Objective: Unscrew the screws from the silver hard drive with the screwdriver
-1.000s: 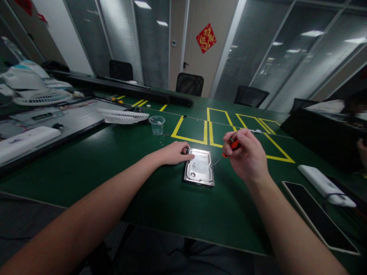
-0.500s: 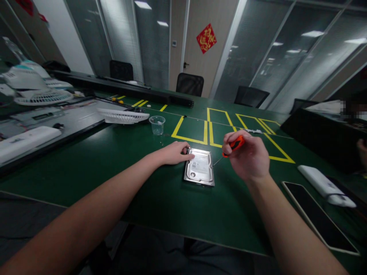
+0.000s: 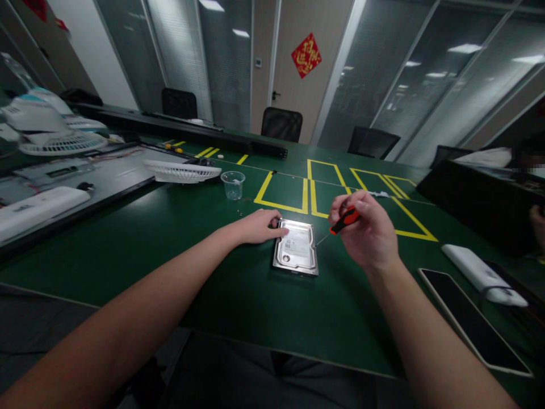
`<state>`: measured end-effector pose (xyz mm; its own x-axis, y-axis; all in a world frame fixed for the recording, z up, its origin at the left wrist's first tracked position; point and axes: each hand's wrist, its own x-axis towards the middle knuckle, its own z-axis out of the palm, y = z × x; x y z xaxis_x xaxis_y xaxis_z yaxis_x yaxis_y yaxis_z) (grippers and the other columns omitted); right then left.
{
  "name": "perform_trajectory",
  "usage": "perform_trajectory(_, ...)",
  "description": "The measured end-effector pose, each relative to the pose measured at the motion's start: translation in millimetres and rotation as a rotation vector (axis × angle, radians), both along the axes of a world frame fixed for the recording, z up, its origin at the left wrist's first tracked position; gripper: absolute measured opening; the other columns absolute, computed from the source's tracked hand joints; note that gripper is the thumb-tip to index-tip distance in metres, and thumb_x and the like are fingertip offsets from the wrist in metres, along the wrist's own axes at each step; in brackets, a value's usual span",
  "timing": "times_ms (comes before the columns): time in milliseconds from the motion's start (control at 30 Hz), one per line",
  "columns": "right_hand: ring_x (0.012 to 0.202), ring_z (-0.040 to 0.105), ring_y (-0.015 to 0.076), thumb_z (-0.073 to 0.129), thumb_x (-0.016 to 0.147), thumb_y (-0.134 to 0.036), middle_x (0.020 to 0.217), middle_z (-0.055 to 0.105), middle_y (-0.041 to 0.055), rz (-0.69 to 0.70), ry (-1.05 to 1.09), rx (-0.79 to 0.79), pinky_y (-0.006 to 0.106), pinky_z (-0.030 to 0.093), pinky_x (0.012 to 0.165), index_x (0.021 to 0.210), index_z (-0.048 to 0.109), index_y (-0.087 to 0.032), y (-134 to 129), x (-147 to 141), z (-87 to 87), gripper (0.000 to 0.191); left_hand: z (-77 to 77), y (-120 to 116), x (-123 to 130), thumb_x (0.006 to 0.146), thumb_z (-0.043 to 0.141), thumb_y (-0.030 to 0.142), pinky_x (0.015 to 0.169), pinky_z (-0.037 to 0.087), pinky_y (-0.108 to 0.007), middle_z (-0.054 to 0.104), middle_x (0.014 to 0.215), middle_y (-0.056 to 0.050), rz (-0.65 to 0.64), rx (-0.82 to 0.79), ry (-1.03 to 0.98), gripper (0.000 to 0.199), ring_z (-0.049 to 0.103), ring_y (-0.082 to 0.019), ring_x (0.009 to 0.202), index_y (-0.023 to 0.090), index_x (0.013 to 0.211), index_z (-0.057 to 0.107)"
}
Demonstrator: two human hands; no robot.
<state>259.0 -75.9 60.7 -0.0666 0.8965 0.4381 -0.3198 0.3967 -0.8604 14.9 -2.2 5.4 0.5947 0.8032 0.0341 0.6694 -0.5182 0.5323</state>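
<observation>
A silver hard drive (image 3: 296, 254) lies flat on the green table (image 3: 179, 244), label side up. My left hand (image 3: 258, 225) rests on the table at the drive's far left corner, fingers touching its edge. My right hand (image 3: 366, 233) holds a small screwdriver (image 3: 343, 221) with an orange and black handle. Its thin shaft slants down to the drive's right edge, where the tip meets it.
A clear plastic cup (image 3: 233, 185) stands behind the drive near yellow tape boxes (image 3: 306, 196). A white fan grille (image 3: 181, 170) and fan parts lie at left. A white power bank (image 3: 483, 274) and a dark tablet (image 3: 472, 321) lie at right. Another person's hand (image 3: 537, 221) shows at the far right.
My right hand has turned the screwdriver handle between its fingers, staying in place. The left hand and the drive have not moved.
</observation>
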Motion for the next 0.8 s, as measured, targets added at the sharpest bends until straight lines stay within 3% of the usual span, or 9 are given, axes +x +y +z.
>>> perform_trajectory(333, 0.052, 0.051, 0.0109, 0.06, 0.085, -0.025, 0.08, 0.064, -0.0009, 0.046, 0.001, -0.029, 0.028, 0.035, 0.051, 0.08, 0.048, -0.024, -0.2, 1.0, -0.2, 0.013, -6.7, 4.1, -0.1, 0.088, 0.055, 0.068, 0.073, 0.042, -0.031, 0.07, 0.101, -0.008, -0.015, 0.043, -0.021, 0.059, 0.062, -0.022, 0.088, 0.018, 0.12, 0.061)
perform_trajectory(500, 0.049, 0.044, 0.01, 0.061, 0.086, -0.031, 0.072, 0.062, -0.0004, 0.057, -0.026, -0.008, 0.028, 0.03, 0.049, 0.081, 0.059, -0.024, 0.9, 1.9, 0.8, 0.009, -5.5, 3.4, -0.7, 0.088, 0.055, 0.069, 0.073, 0.043, -0.032, 0.069, 0.103, -0.007, -0.01, 0.033, -0.02, 0.06, 0.062, -0.022, 0.088, 0.019, 0.12, 0.061)
perform_trajectory(633, 0.051, 0.043, 0.0106, 0.058, 0.09, -0.036, 0.068, 0.06, 0.0015, 0.044, -0.024, 0.025, 0.029, 0.03, 0.051, 0.078, 0.067, -0.022, 0.7, 2.2, 0.7, 0.021, -4.9, 2.8, -0.8, 0.088, 0.055, 0.068, 0.073, 0.043, -0.032, 0.069, 0.103, -0.007, -0.018, 0.018, -0.033, 0.06, 0.062, -0.022, 0.087, 0.018, 0.121, 0.061)
perform_trajectory(800, 0.055, 0.046, 0.0133, 0.053, 0.09, -0.044, 0.069, 0.059, 0.0038, 0.094, 0.008, 0.003, 0.031, 0.036, 0.055, 0.072, 0.066, -0.021, -0.4, 3.2, 3.3, 0.032, -3.9, 1.9, -0.5, 0.088, 0.054, 0.069, 0.073, 0.043, -0.032, 0.069, 0.105, -0.008, -0.01, 0.005, -0.027, 0.062, 0.062, -0.022, 0.089, 0.018, 0.123, 0.06)
